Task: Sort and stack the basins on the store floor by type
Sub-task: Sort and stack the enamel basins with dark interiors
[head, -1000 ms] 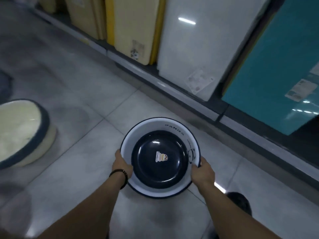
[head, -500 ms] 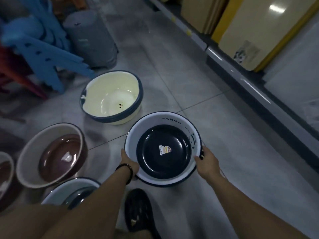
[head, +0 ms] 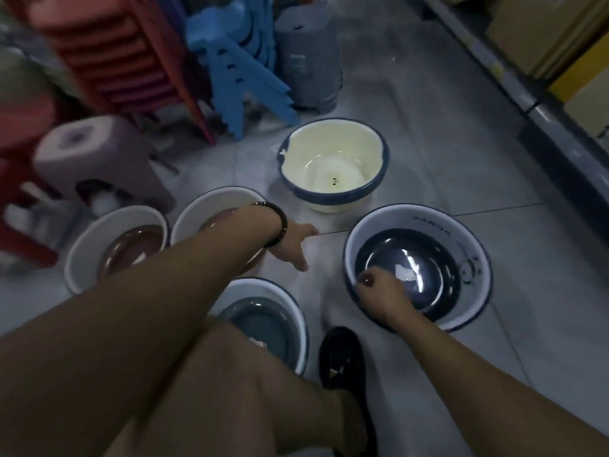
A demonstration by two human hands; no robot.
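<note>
"PANDA" is printed on the inner wall of the white basin.

1. Arms: both forearms are bare; no sleeve reaches the visible part of either arm.
2. Left hand: bare, no glove.
3. Bracelet: a thin, dark, glossy band worn around the left wrist.
4. Right hand: bare, no glove; the nails carry dark polish; the wrist is bare.
5. Leg: the visible knee and lower leg are bare.
6. Shoe: black, low-cut slip-on with a small pale mark on the upper.
</note>
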